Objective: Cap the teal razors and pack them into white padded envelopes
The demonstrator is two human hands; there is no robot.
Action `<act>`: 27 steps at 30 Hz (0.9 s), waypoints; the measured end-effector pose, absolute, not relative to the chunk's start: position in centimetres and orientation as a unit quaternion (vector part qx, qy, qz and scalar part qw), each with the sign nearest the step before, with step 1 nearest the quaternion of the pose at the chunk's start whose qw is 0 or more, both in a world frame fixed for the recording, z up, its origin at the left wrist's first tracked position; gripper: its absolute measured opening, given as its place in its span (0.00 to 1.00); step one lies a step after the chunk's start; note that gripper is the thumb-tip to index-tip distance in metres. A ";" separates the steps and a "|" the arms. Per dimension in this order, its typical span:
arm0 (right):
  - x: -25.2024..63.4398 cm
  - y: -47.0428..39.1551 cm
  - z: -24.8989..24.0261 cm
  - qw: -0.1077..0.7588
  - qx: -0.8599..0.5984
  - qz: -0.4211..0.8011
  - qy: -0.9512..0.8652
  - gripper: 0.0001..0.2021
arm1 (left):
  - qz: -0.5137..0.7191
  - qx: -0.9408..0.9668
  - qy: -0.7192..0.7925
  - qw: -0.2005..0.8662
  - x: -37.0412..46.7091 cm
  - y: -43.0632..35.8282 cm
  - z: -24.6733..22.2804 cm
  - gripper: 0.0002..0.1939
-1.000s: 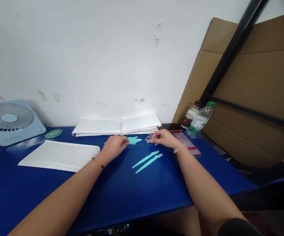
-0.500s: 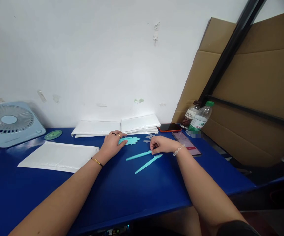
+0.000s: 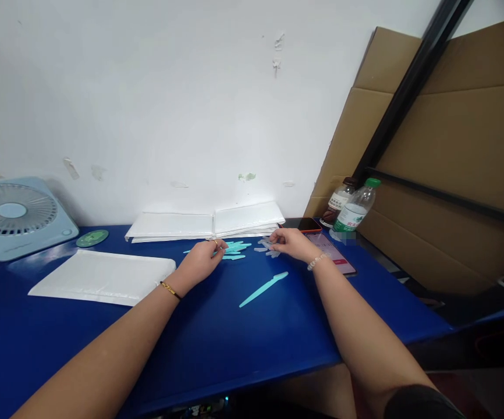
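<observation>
A small pile of turquoise eyebrow razors [image 3: 238,248] lies on the blue table in front of the white mailers. My left hand [image 3: 203,257] is over the left part of this pile, its fingers curled and thumb drawn in; what is between them is hidden. A turquoise tip sticks out on that hand's far left side. My right hand [image 3: 290,242] pinches at a little heap of clear plastic caps [image 3: 266,247], one of them seemingly at its fingertips. A single eyebrow razor [image 3: 263,289] rests nearer to me, between my two arms, touched by neither hand.
White padded mailers [image 3: 173,224] are stacked along the wall; another white mailer [image 3: 103,277] lies at left. A fan [image 3: 20,215] and a green disc [image 3: 92,238] stand beyond it. At right are a phone [image 3: 339,256], a second phone [image 3: 311,225] and two bottles [image 3: 351,215].
The razor that was at my right fingertips has left its spot. My right hand has shifted back to the clear caps. My left hand has gone from lying flat on the pile to curled fingers.
</observation>
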State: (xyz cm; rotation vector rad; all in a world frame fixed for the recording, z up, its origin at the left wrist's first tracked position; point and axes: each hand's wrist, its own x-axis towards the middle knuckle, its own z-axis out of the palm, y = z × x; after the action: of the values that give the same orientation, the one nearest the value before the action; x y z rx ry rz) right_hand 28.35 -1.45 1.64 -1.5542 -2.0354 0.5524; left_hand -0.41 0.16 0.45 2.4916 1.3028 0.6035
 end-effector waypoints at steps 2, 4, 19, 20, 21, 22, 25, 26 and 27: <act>28.8 -2.0 2.4 0.225 -0.551 0.224 -0.772 0.11 | 0.200 0.863 0.451 0.109 -0.7 0.3 0.3 0.15; 28.9 -2.7 3.1 0.156 -0.508 0.279 -0.800 0.14 | 0.194 0.866 0.456 0.069 -0.8 0.6 0.1 0.14; 24.5 -3.5 2.4 0.167 -0.452 0.294 -0.826 0.08 | 0.141 0.913 0.331 0.194 1.8 -2.5 0.8 0.19; 24.7 -3.3 2.4 0.184 -0.454 0.301 -0.818 0.08 | 0.145 0.911 0.339 0.187 1.8 -2.4 0.8 0.20; 25.2 -3.1 2.3 0.200 -0.459 0.303 -0.810 0.08 | 0.150 0.907 0.350 0.180 1.6 -2.2 0.8 0.20; 25.7 -2.8 2.2 0.216 -0.471 0.300 -0.801 0.08 | 0.156 0.902 0.363 0.175 1.5 -2.0 0.8 0.20; 27.6 -1.9 1.8 0.271 -0.524 0.276 -0.758 0.09 | 0.178 0.883 0.399 0.171 0.8 -1.3 0.8 0.21; 28.1 -1.7 1.6 0.295 -0.538 0.272 -0.741 0.10 | 0.189 0.876 0.408 0.176 0.6 -1.1 0.8 0.22; 28.5 -1.5 1.5 0.319 -0.546 0.272 -0.725 0.11 | 0.199 0.869 0.415 0.182 0.4 -1.0 0.8 0.22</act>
State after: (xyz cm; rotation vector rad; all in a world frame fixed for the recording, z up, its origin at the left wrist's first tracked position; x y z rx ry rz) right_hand 28.48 -1.46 1.51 -1.4373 -1.9068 0.7166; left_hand 0.39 -0.95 0.81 2.4525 1.1714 0.5623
